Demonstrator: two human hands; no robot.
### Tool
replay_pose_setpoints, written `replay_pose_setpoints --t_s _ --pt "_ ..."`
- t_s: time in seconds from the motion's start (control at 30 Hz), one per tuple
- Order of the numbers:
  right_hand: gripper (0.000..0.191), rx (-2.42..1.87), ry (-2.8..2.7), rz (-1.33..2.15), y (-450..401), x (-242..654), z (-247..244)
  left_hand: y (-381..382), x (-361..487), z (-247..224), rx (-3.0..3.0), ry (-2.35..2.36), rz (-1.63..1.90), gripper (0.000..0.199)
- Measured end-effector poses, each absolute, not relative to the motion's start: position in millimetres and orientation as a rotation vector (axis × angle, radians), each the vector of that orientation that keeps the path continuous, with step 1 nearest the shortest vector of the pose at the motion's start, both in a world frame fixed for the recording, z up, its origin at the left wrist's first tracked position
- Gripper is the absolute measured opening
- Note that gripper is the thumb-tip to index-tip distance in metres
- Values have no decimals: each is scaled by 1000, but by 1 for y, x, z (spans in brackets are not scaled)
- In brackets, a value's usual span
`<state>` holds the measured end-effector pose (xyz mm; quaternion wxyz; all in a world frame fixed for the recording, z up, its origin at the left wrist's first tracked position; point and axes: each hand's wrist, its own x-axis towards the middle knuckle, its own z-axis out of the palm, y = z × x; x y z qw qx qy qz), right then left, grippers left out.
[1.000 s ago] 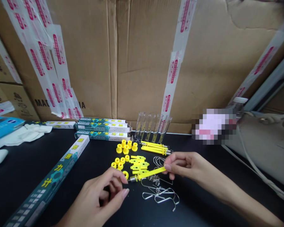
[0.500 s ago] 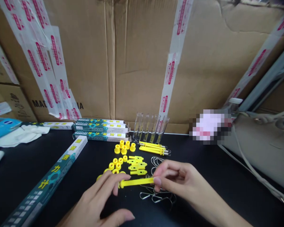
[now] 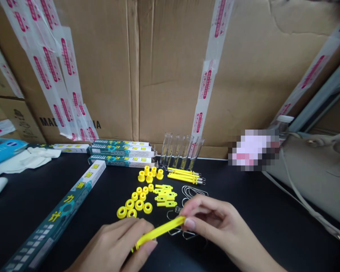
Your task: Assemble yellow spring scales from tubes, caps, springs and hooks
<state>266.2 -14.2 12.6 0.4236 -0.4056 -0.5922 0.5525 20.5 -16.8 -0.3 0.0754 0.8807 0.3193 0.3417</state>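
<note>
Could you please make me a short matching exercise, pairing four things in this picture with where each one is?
Things:
1. Nearest yellow rod
2. Clear tubes
3. Blue package
4. Beige bag

Places:
A. At the right edge of the view
B. Held between the left hand and right hand
C. At the left edge of the view
D. Standing in front of the large cardboard box

Pairs: 1-B, 2-D, 3-C, 4-A

Black tabletop (image 3: 245, 198): about flat yellow pieces (image 3: 166, 197) as centre, yellow rings (image 3: 139, 210) and a long printed box (image 3: 59, 216) are laid at nine o'clock, flanged caps (image 3: 149, 180) at eleven, clear tubes (image 3: 175, 151) at twelve, wire hooks (image 3: 190, 192) at three.
</note>
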Motion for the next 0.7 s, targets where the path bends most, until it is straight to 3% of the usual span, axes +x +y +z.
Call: replay_pose_setpoints --t_s 0.1,0.2,0.37,0.5,0.63,0.7 --pt "16 -1098 -1610 1042 -15 267 5 -18 21 3 2479 974 1137 26" --pt "14 -1067 -1874 450 -16 262 -2 -16 15 7 2326 1005 1086 25" --pt "21 -992 -2140 -191 -7 235 -7 -14 9 7 2217 1066 1027 38" --pt "24 -1099 -2230 -259 3 212 -9 -17 13 1 2217 1066 1007 32" --pt "4 -1125 -2187 -120 9 205 -16 -19 16 3 2238 1092 1079 22" --pt "5 -1074 -2126 27 8 208 -18 -19 16 5 2250 1065 1089 24"
